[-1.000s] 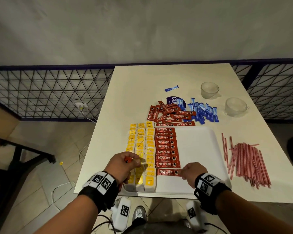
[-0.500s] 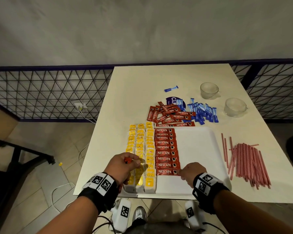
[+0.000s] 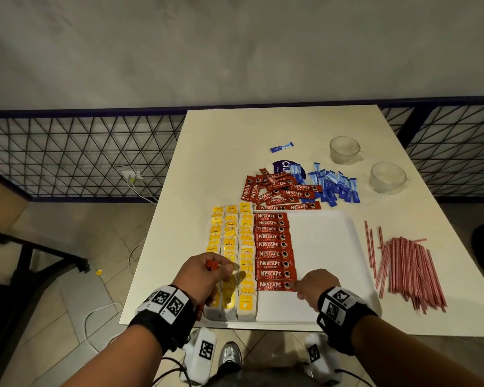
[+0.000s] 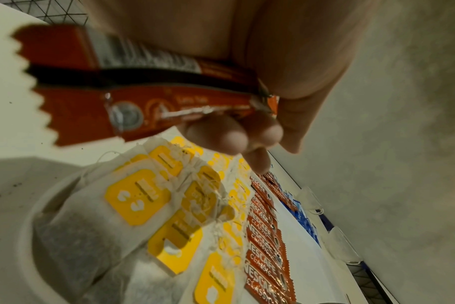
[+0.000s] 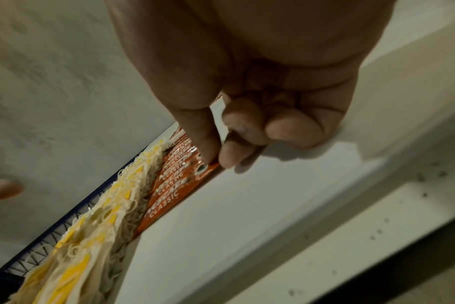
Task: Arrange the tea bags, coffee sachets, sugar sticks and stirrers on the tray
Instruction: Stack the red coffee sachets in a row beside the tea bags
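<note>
A white tray [image 3: 324, 247] lies at the table's near edge. Three rows of yellow-tagged tea bags [image 3: 231, 236] fill its left side, and a column of red coffee sachets [image 3: 271, 244] lies beside them. My right hand [image 3: 313, 286] pinches the right end of the nearest sachet [image 3: 271, 284] with thumb and forefinger; the right wrist view shows the fingertips [image 5: 208, 156] on that sachet [image 5: 174, 197]. Above the tea bags, my left hand [image 3: 204, 275] grips a few red sachets [image 4: 143, 82] in its curled fingers [image 4: 221, 135].
Beyond the tray lie a heap of loose coffee sachets [image 3: 280, 191] and blue sugar sticks [image 3: 333, 185], with one stray stick [image 3: 282, 147] further back. Two glass cups [image 3: 342, 149] [image 3: 386, 177] stand at the back right. Red stirrers [image 3: 405, 269] lie right of the tray.
My right hand has edged slightly left, nudging the nearest sachet closer to the tea bags. The left hand has stayed put with its sachets.
</note>
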Available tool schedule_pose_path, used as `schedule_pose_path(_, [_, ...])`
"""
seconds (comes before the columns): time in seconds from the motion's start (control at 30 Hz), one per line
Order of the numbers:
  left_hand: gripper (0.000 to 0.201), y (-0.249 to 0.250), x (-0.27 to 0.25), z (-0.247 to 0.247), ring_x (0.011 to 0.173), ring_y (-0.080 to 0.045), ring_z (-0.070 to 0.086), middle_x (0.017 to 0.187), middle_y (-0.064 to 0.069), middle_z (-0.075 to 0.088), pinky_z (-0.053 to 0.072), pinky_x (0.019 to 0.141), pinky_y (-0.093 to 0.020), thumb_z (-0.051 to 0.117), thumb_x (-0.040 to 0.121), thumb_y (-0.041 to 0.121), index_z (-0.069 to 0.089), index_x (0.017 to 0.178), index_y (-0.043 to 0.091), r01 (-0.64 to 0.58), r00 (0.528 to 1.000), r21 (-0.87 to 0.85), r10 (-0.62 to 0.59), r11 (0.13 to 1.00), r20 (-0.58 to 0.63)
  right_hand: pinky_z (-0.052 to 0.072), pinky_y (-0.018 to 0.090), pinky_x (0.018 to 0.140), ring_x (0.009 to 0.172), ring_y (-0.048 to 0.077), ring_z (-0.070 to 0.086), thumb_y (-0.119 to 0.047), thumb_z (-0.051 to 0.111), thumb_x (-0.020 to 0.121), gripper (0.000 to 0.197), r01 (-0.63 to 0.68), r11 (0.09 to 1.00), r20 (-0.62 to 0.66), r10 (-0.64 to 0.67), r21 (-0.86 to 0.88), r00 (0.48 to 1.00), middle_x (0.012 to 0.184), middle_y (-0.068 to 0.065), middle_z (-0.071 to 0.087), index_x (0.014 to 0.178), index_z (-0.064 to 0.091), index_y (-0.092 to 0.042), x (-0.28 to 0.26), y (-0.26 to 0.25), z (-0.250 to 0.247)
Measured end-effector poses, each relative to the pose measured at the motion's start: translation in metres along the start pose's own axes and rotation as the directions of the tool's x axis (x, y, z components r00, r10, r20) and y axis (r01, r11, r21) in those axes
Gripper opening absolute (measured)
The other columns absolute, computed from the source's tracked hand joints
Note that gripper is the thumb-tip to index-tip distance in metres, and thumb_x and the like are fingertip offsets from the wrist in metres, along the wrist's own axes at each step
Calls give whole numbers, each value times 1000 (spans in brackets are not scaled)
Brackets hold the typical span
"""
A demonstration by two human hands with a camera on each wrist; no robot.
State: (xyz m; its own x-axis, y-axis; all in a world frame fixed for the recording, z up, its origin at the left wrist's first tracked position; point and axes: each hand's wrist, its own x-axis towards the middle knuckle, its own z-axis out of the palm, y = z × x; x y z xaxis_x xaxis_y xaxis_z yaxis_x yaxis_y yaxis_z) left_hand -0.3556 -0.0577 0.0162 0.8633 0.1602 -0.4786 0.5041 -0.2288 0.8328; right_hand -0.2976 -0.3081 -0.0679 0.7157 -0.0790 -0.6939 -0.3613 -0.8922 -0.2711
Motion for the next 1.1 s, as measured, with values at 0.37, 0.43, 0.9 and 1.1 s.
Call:
schedule_pose_path(0.37, [50, 6, -4, 1, 41, -20, 45, 60, -8, 53, 39, 41, -24, 43, 96, 51, 61, 104, 5, 70, 988, -87, -57, 994, 146, 43, 26, 68, 72, 8, 58, -63, 48, 87, 43, 208, 973, -167, -190, 97, 967, 75, -9, 61, 72, 55, -24, -37, -16, -26])
schedule_pose_path(0.43, [71, 11, -5, 8, 43, -20, 46, 58, -7, 51, 39, 42, -24, 26, 89, 68, 59, 110, 7, 104, 973, -100, -80, 990, 217, 46, 25, 70, 77, 6, 61, -56, 58, 86, 30, 396, 877, -162, -364, 272, 917, 79, -11, 65, 75, 59, -28, -52, -32, -32])
schedule_pose_path(0.9, [100, 46, -8, 54, 49, -27, 55, 61, -14, 61, 45, 51, -28, 23, 68, 93, 64, 85, 3, 90, 919, 60, -106, 994, 381, 45, 23, 56, 52, -2, 55, -22, 66, 89, 11, 601, 665, -107, -627, 443, 772, 63, -10, 62, 79, 68, -25, -72, -40, -59])
schedule_pose_path(1.1, [37, 35, -30, 66, 34, -13, 38, 55, -1, 57, 31, 38, -17, 54, 91, 44, 54, 90, 6, 81, 973, -239, -24, 968, 230, 48, 26, 52, 52, 18, 55, -5, 62, 90, 10, 486, 509, -125, -589, 710, 799, 73, 7, 71, 96, 68, -10, -67, -13, -83])
